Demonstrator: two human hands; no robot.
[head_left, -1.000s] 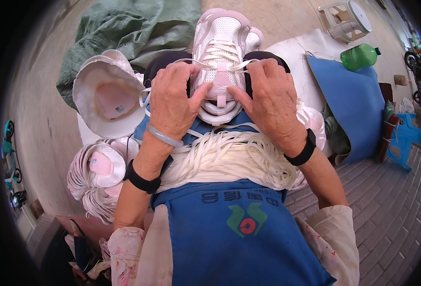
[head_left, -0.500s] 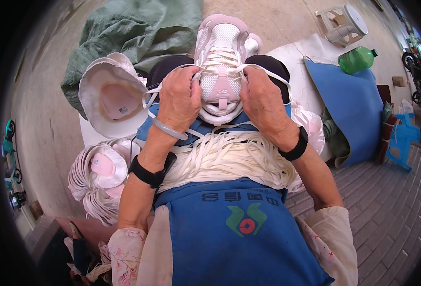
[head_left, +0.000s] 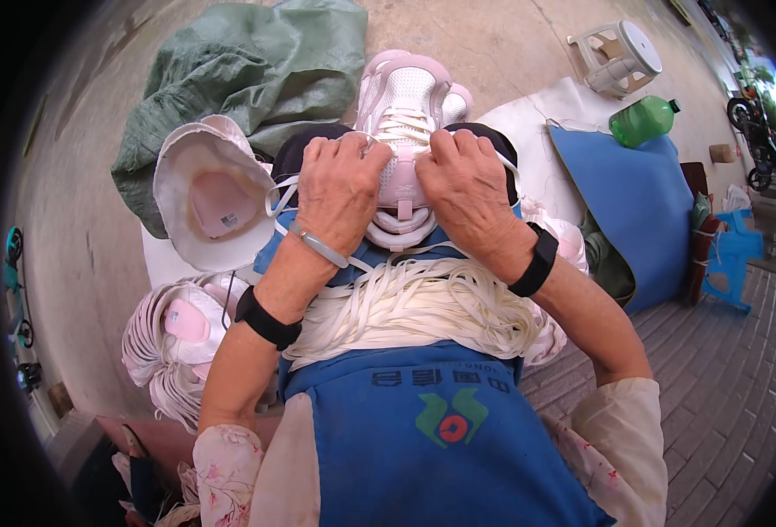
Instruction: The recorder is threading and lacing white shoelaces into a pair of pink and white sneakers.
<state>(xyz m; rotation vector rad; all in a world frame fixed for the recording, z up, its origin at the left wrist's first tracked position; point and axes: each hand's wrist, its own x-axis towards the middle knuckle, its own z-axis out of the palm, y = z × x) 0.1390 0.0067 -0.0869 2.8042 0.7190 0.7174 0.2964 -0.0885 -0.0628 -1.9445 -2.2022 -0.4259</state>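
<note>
A white and pale pink sneaker (head_left: pixel 406 97) rests on my lap, toe pointing away. My left hand (head_left: pixel 340 189) grips its left side and pinches a white shoelace (head_left: pixel 278 198) that loops out to the left. On the shoe's right side my right hand (head_left: pixel 467 189) clamps the upper by the eyelets, fingers curled over the laces. A thick bundle of white shoelaces (head_left: pixel 414 303) lies across my lap on a blue apron (head_left: pixel 423 439), just under both wrists.
A white sun hat (head_left: pixel 212 193) lies upside down to the left, a green sack (head_left: pixel 230 70) behind it. More shoes with laces (head_left: pixel 173 338) are piled at lower left. A blue mat (head_left: pixel 634 202), a green bottle (head_left: pixel 643 119) and a white stool (head_left: pixel 621 57) sit to the right.
Both hands have slid up the shoe toward the lower eyelets and closed in tighter around the laces. The shoe has shifted slightly away from me.
</note>
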